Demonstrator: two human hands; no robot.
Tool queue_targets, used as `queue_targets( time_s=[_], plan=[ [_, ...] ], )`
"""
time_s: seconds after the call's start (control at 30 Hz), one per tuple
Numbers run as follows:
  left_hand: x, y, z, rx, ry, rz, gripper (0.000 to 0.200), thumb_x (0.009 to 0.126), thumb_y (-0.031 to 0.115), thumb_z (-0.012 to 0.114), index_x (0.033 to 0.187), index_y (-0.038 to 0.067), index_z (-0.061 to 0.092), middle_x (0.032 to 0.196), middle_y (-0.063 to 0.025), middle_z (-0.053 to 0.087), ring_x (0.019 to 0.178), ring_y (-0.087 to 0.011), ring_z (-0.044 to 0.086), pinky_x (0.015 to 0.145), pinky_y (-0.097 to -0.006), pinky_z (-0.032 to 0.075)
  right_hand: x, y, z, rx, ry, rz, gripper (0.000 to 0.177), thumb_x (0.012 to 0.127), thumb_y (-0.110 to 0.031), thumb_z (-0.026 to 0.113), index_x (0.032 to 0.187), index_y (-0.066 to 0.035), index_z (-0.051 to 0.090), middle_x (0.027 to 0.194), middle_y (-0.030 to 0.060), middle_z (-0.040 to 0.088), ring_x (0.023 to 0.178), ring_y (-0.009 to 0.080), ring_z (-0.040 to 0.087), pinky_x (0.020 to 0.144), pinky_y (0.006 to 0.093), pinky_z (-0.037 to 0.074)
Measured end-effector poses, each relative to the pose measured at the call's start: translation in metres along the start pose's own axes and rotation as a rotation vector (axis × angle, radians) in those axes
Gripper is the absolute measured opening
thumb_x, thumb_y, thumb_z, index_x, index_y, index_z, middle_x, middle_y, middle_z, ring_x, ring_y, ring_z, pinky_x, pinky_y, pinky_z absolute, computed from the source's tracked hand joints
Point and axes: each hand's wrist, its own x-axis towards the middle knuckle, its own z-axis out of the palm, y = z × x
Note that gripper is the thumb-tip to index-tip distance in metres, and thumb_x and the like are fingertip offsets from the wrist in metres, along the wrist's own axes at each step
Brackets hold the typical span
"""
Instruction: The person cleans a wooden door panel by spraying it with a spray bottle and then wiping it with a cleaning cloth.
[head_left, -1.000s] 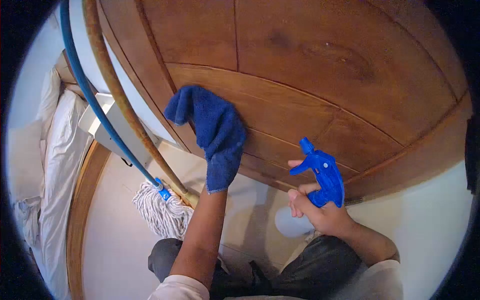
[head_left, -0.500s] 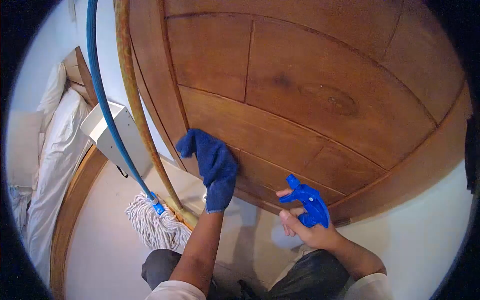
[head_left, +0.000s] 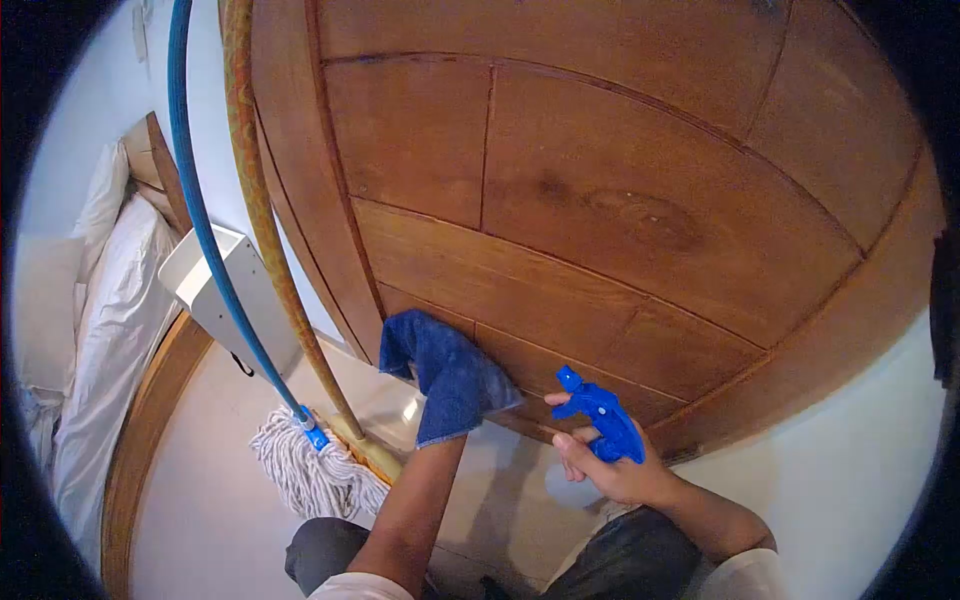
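Observation:
A dark blue cloth [head_left: 447, 375] covers my left hand [head_left: 440, 385] and lies against the bottom of the brown wooden door [head_left: 560, 290]. The fingers of that hand are hidden under the cloth. On the right, my right hand [head_left: 610, 465] is wrapped round a blue spray trigger [head_left: 603, 418], with its nozzle turned toward the door. Below the trigger, the bottle's body is mostly hidden by the hand.
To the left stand a mop with a blue pole [head_left: 195, 200] and white strands [head_left: 310, 475], and a patterned pole [head_left: 262, 190]. Behind them are a white bin [head_left: 235, 300] and a bed with white covers [head_left: 115, 330]. My knees are at the bottom.
My left hand and the cloth have moved down and slightly right along the door. The cloth has spread to the right. The spray trigger has shifted slightly left and down.

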Motion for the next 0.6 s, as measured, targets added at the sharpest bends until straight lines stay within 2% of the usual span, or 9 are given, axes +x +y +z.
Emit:
queue_targets(
  time_s=[0.1,0.23,0.33,0.6],
  plan=[
    [-0.004,0.008,-0.005,0.138,-0.133,0.07,0.02,0.104,0.02,0.05,0.084,0.019,0.056,0.066,-0.0037,0.046,0.056,-0.0171,0.044,0.05,-0.0285,0.039,0.002,0.009,0.001,0.046,0.04,-0.054,0.05,0.102,-0.023,0.067,0.149,-0.016,0.051,0.064,-0.0072,0.053,0.059,0.0045,0.055,0.057,0.025,0.045],
    [-0.034,0.029,-0.012,0.276,-0.381,0.161,0.019,0.103,0.021,0.05,0.086,0.018,0.056,0.068,-0.0046,0.047,0.059,-0.0183,0.044,0.053,-0.0293,0.039,0.005,0.01,0.002,0.058,0.019,-0.026,0.051,0.102,-0.022,0.067,0.149,-0.016,0.051,0.066,-0.0065,0.055,0.061,0.0048,0.057,0.058,0.0253,0.047],
    [-0.049,0.032,-0.006,0.334,-0.472,0.204,0.017,0.103,0.021,0.051,0.087,0.017,0.056,0.07,-0.0052,0.047,0.061,-0.0193,0.045,0.055,-0.03,0.039,0.008,0.004,0.001,0.069,-0.01,-0.012,0.051,0.102,-0.023,0.067,0.15,-0.017,0.051,0.068,-0.006,0.056,0.062,0.0049,0.057,0.059,0.0254,0.048],
    [-0.002,-0.006,0.021,0.441,-0.365,0.227,0.014,0.102,0.021,0.052,0.089,0.016,0.057,0.074,-0.007,0.049,0.066,-0.0218,0.046,0.06,-0.0317,0.04,0.013,0.007,0.004,0.065,-0.02,0.04,0.051,0.101,-0.027,0.069,0.149,-0.019,0.052,0.072,-0.007,0.053,0.063,0.0046,0.054,0.059,0.0254,0.047]
  ],
)
